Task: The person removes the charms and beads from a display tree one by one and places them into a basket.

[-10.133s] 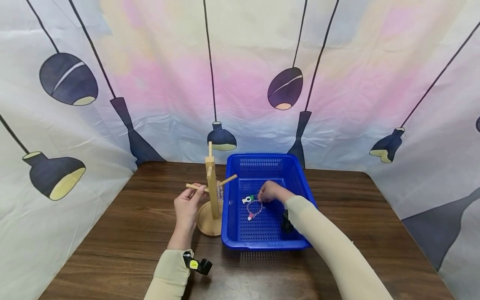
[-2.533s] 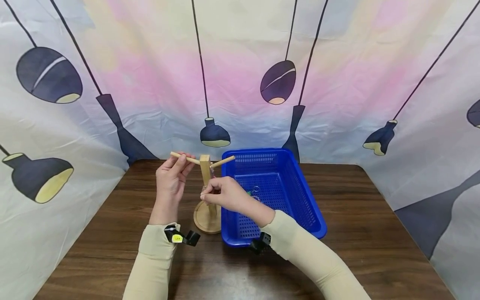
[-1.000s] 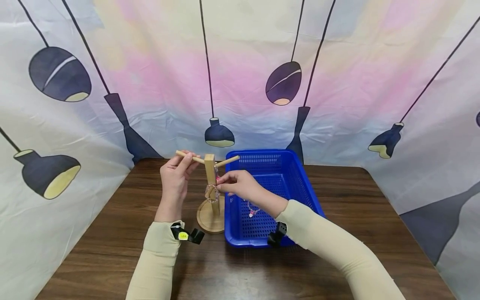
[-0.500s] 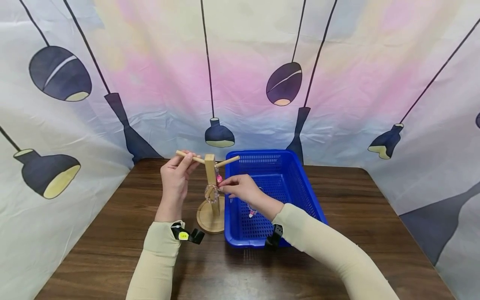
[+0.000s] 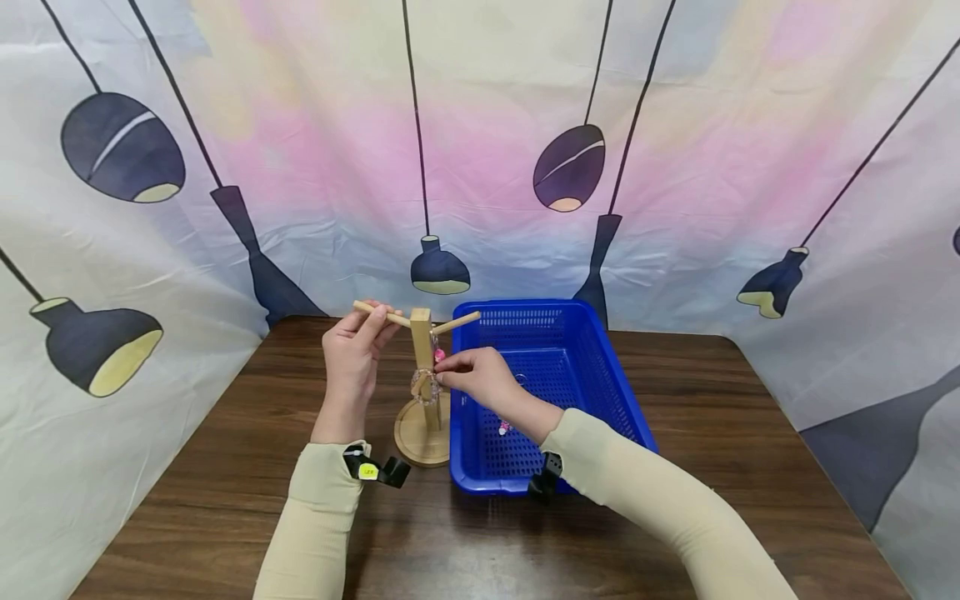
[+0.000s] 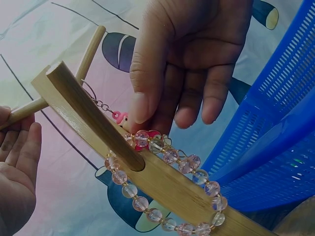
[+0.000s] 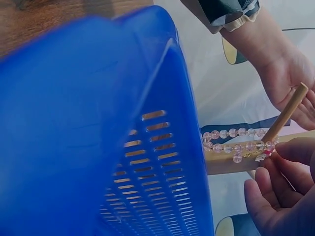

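Observation:
A wooden peg stand (image 5: 422,337) rises from a round base beside the basket. My left hand (image 5: 352,358) holds one of its upper pegs (image 5: 396,318) between thumb and fingers. Around a lower peg (image 6: 98,120) hangs a bracelet (image 6: 141,204) of pink and clear beads, looped about the post. With thumb and forefinger my right hand (image 5: 483,379) pinches the bracelet at its small red-pink charm (image 7: 267,154). Just behind those fingers, a pink charm on a short chain (image 6: 102,105) hangs from a peg on the far side; the fingertips partly hide it.
A blue perforated basket (image 5: 487,485) stands close against the stand's right side, under my right forearm. Inside it lie another pink charm (image 5: 504,427) and a small ring (image 5: 521,379). The brown wooden table (image 5: 225,483) meets a printed cloth backdrop (image 5: 337,167).
My right hand came from among the bracelets in the basket to the stand, and a beaded bracelet now hangs on the lower peg. The stand is turned, my left hand higher. Recently, little moved.

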Tool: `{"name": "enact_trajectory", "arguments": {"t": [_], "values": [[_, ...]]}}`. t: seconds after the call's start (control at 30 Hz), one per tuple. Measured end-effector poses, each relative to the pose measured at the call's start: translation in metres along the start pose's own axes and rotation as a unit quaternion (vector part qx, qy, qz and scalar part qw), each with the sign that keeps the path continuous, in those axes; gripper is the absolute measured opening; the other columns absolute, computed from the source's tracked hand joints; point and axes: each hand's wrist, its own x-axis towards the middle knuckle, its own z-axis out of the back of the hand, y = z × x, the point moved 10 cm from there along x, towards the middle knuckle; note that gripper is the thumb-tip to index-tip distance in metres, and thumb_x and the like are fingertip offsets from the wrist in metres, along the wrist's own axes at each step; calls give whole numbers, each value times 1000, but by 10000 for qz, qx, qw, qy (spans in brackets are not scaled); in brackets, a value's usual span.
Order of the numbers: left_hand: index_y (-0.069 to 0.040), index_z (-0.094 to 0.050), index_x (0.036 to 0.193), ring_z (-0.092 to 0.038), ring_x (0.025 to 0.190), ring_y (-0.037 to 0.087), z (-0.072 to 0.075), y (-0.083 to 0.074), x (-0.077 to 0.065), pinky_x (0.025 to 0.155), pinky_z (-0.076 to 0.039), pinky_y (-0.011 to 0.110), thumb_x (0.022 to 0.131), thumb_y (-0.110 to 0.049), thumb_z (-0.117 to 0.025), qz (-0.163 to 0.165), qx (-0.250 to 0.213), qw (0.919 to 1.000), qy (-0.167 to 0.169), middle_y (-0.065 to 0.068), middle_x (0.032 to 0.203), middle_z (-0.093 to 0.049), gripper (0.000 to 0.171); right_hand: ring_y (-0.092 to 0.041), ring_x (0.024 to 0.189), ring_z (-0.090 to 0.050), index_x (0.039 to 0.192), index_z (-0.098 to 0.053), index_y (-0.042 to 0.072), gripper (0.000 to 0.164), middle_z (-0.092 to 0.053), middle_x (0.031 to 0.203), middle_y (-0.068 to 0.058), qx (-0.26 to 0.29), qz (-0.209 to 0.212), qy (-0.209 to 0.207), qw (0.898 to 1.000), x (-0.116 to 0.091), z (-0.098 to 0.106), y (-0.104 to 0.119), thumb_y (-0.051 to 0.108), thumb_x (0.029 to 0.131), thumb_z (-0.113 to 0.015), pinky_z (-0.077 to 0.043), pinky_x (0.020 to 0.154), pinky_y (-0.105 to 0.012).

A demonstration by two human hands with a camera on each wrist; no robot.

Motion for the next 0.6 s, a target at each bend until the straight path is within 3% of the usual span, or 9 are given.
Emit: {"name": "enact_trajectory", "arguments": {"t": [0.6], "values": [[-8, -73, 87, -77, 78, 10, 1, 2, 0, 77, -66, 20, 98, 6, -60, 114, -26, 9998, -161, 1, 83, -72, 22, -9, 76, -67, 101, -81, 4, 15, -80, 98, -14, -386, 343, -12, 9987, 1, -2, 17, 14, 94, -73, -50, 60, -14]]}}
